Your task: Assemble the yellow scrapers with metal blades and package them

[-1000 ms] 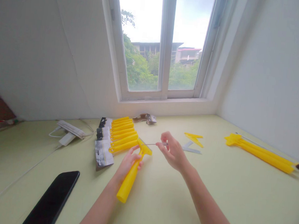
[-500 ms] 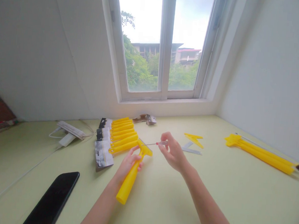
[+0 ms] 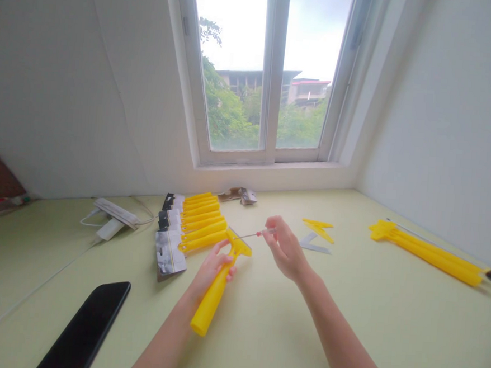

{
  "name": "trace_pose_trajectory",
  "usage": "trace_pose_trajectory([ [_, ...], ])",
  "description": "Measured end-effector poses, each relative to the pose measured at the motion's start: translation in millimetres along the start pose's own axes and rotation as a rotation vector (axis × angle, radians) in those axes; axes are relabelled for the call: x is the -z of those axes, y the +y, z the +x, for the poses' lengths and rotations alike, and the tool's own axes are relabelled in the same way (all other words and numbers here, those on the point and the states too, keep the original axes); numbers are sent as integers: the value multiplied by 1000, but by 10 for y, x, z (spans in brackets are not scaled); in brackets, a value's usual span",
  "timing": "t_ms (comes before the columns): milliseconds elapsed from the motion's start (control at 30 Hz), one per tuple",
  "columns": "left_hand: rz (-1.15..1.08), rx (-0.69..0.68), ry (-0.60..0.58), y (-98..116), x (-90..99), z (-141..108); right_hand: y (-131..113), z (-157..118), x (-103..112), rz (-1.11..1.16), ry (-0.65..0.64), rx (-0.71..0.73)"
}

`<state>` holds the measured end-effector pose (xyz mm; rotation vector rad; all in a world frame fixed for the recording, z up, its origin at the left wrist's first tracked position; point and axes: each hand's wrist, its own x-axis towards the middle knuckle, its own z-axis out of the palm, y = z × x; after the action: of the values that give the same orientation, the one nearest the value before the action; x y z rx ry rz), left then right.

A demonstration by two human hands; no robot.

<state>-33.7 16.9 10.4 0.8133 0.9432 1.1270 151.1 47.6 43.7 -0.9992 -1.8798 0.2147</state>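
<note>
My left hand (image 3: 212, 268) is wrapped round the neck of a yellow scraper (image 3: 211, 302), whose wide head points up and away and whose thick handle points toward me. My right hand (image 3: 283, 245) pinches a small screwdriver (image 3: 259, 234) with a clear and red handle. Its thin shaft runs left to the scraper's head, and the tip seems to touch it. Behind my left hand lies a row of several yellow scrapers (image 3: 203, 224) with black and grey cards (image 3: 171, 253). Yellow strips (image 3: 320, 229) and grey blades (image 3: 314, 245) lie right of the screwdriver.
A black phone (image 3: 86, 327) lies at the front left of the pale table (image 3: 276, 343). Behind it are a white power strip (image 3: 117, 213) and cable. Crumpled packaging (image 3: 247, 196) is near the window. Long yellow tools (image 3: 429, 253) lie at the right.
The fingers of my right hand have shifted slightly on the screwdriver's handle. My left hand and the scraper are almost still.
</note>
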Motion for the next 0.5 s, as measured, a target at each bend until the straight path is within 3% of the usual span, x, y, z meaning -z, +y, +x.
trace_pose_trajectory([
  [100,2,-2,-14,1,-25,-15,-12,7,-5,61,35,64],
  [267,15,-4,-18,-4,-41,-20,-15,-9,-30,41,65,14],
  [500,23,3,6,-11,-13,1,-22,-15,-38,24,11,62],
])
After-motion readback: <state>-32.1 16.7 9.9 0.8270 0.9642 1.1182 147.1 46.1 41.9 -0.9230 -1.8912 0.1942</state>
